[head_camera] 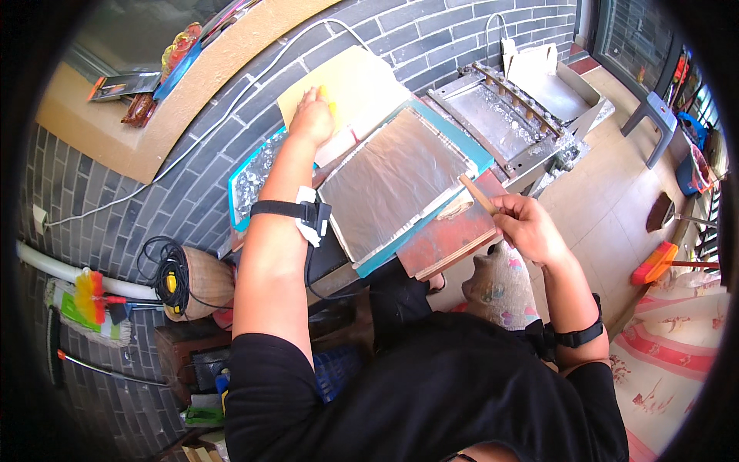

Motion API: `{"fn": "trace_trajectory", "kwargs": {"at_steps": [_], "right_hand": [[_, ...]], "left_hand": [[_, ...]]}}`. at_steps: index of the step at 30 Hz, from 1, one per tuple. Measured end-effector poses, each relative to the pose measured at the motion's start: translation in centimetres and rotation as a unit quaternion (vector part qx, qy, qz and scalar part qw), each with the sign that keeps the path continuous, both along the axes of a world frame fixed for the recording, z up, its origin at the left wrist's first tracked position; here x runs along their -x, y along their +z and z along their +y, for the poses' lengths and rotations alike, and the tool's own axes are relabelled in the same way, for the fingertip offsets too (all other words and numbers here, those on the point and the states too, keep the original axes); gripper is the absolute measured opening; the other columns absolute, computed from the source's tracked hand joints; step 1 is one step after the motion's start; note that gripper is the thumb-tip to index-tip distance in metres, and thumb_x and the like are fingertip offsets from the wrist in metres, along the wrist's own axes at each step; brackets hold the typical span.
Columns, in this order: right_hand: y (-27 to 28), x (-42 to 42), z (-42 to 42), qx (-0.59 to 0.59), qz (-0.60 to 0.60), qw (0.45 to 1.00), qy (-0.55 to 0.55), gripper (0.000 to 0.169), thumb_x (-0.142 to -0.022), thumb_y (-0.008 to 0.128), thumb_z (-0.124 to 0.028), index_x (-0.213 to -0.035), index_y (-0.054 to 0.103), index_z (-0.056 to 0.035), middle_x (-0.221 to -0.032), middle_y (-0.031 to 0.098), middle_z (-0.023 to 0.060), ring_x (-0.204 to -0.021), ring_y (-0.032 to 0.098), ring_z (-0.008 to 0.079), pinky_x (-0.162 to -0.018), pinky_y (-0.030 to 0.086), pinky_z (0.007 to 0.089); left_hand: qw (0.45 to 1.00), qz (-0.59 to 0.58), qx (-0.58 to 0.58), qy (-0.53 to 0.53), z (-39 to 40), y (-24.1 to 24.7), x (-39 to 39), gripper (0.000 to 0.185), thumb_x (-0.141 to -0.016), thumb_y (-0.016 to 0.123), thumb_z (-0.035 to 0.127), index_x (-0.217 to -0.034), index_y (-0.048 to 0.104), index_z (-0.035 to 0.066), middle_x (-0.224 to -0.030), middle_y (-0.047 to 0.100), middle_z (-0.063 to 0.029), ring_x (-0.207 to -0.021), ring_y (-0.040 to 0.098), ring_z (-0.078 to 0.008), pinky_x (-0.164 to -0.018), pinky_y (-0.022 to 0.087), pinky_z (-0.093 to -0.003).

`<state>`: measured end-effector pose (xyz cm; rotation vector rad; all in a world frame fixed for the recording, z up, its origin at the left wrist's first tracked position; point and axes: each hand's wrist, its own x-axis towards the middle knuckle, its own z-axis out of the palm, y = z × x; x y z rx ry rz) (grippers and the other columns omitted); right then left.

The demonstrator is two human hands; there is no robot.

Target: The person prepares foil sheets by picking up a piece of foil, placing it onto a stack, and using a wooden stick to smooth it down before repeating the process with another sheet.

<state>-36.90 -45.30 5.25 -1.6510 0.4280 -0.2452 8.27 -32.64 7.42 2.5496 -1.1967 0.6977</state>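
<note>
My left hand (312, 120) reaches far forward onto a stack of pale yellow paper sheets (369, 81). A small bright yellow piece (328, 99) shows beside its fingers; whether they grip anything is hidden. In my right hand (526, 226) a flat wooden stick (477, 194) is pinched, its far end by the corner of a thin, silvery-brown sheet (404, 179). That sheet looks wrinkled and lies with white-edged layers on a teal board (456, 133). Beneath the board's near right corner is a reddish-brown wooden board (439, 245).
A metal frame machine (491, 115) with bits of foil stands right of the boards. A blue-rimmed tray (245, 179) of silvery scraps is beyond my left forearm. Farther right are a grey plastic stool (655, 121) and an orange broom (653, 263). A brick wall (427, 29) runs behind.
</note>
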Motion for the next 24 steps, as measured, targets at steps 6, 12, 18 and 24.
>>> {"fn": "trace_trajectory", "kwargs": {"at_steps": [6,12,18,24], "right_hand": [[0.7,0.5,0.1,-0.019,0.008,0.999,-0.027,0.015,-0.083,0.050,-0.003,-0.090,0.063,0.0018,-0.065,0.049,-0.0047,-0.059,0.043,0.0039,-0.053,0.035,0.0224],[0.4,0.9,-0.2,-0.043,0.013,0.999,-0.022,0.019,-0.085,0.050,-0.002,-0.097,0.063,0.0003,-0.067,0.052,-0.0057,-0.056,0.041,0.0023,-0.050,0.033,0.0197],[0.2,1.4,0.3,-0.081,0.000,0.996,-0.021,0.024,-0.085,0.049,-0.001,-0.104,0.063,0.0018,-0.067,0.054,-0.0051,-0.055,0.042,0.0018,-0.050,0.033,0.0185],[-0.6,1.4,-0.1,-0.031,-0.013,0.999,-0.011,0.027,-0.087,0.049,-0.002,-0.111,0.059,0.0020,-0.067,0.051,-0.0048,-0.050,0.041,0.0014,-0.044,0.031,0.0177]], "left_hand": [[0.998,-0.005,-0.068,-0.006,0.5,2.4,4.9,0.032,-0.091,0.045,0.017,-0.116,0.059,0.002,-0.114,0.059,-0.0213,-0.104,0.059,-0.0322,-0.091,0.046,-0.0380],[0.998,0.060,0.016,0.022,2.4,6.4,11.1,0.028,-0.084,0.055,0.016,-0.109,0.064,0.006,-0.097,0.063,-0.0232,-0.093,0.061,-0.0364,-0.082,0.048,-0.0406],[0.982,0.107,0.127,-0.087,6.5,4.6,18.2,0.031,-0.086,0.051,0.011,-0.114,0.061,0.005,-0.101,0.062,-0.0223,-0.093,0.060,-0.0375,-0.084,0.047,-0.0408],[0.973,0.160,0.141,-0.083,7.6,-0.1,25.1,0.029,-0.088,0.048,0.005,-0.114,0.058,-0.003,-0.118,0.057,-0.0231,-0.112,0.054,-0.0350,-0.097,0.043,-0.0371]]}}
